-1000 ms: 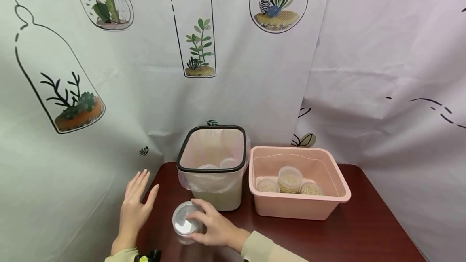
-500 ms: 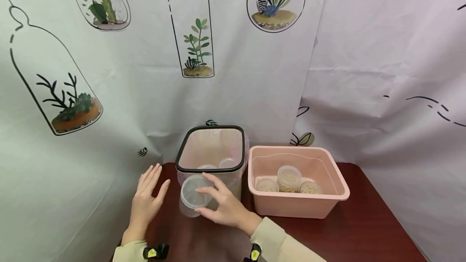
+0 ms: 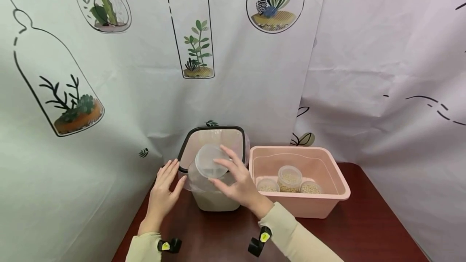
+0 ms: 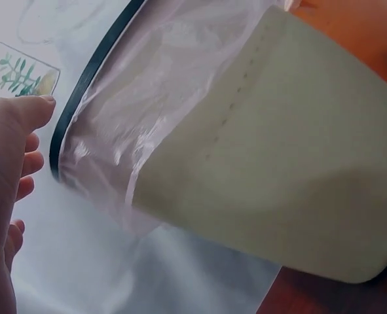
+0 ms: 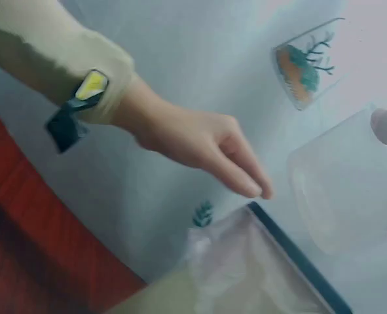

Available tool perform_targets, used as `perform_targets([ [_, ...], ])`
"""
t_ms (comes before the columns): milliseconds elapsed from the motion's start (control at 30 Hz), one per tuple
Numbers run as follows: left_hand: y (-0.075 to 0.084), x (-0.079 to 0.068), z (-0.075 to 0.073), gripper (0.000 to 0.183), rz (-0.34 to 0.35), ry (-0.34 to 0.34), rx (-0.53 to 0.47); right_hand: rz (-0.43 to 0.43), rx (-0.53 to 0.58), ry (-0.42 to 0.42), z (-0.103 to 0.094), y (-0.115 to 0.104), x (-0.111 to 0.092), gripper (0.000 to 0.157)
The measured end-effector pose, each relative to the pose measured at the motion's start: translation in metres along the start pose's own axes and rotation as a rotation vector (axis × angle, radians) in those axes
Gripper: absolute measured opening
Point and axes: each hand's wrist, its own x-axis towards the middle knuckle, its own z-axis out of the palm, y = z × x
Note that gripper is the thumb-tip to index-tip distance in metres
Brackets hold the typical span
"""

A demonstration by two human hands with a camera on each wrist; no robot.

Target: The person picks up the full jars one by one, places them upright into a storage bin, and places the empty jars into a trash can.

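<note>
A clear lidded plastic jar (image 3: 211, 161) is tilted in front of the near rim of the trash bin (image 3: 216, 199); no contents show through its wall in the right wrist view. My right hand (image 3: 238, 183) grips it around the lid end, thumb on the near side and fingers on the far side. Beside the bin's left front corner, my left hand (image 3: 164, 195) is held up with straight fingers and holds nothing. The bin has a black rim and a pale plastic liner (image 4: 147, 98) folded over its outside.
A pink tub (image 3: 291, 205) stands right of the bin, with several lidded jars of pale beans (image 3: 290, 179) inside. Both stand on a dark red table (image 3: 364, 213). A white curtain (image 3: 145, 72) printed with plants in glass hangs behind and at the sides.
My right hand has lifted the jar off the table and carried it up and right to the bin's rim. The left hand has moved right and slightly up toward the bin.
</note>
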Motion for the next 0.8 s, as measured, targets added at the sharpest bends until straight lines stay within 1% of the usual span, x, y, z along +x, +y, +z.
perform_targets([
  [100,0.000,0.002,0.002,0.048,0.010,0.009,-0.004,0.022,-0.014,0.035,-0.001,0.011,0.005,0.045],
  [200,-0.001,0.003,0.003,0.051,0.014,0.010,-0.005,0.066,-0.029,0.056,0.004,0.027,-0.001,0.041],
  [233,-0.002,0.003,0.004,0.052,0.018,0.012,-0.005,0.086,-0.039,0.063,0.007,0.033,-0.005,0.040],
  [333,-0.002,0.002,0.006,0.048,0.024,0.003,-0.009,0.153,-0.068,0.091,0.010,0.041,-0.010,0.042],
  [433,-0.001,0.001,0.008,0.044,0.014,-0.021,-0.010,0.229,-0.103,0.104,0.014,0.046,-0.013,0.044],
  [533,0.000,0.000,0.008,0.043,-0.004,-0.033,-0.011,0.289,-0.124,0.068,0.018,0.051,-0.016,0.043],
  [600,0.001,-0.001,0.010,0.043,-0.014,-0.033,-0.017,0.307,-0.133,0.031,0.020,0.053,-0.018,0.042],
  [800,0.001,-0.003,0.016,0.038,-0.004,0.012,-0.075,0.318,-0.152,-0.052,0.020,0.055,-0.022,0.038],
])
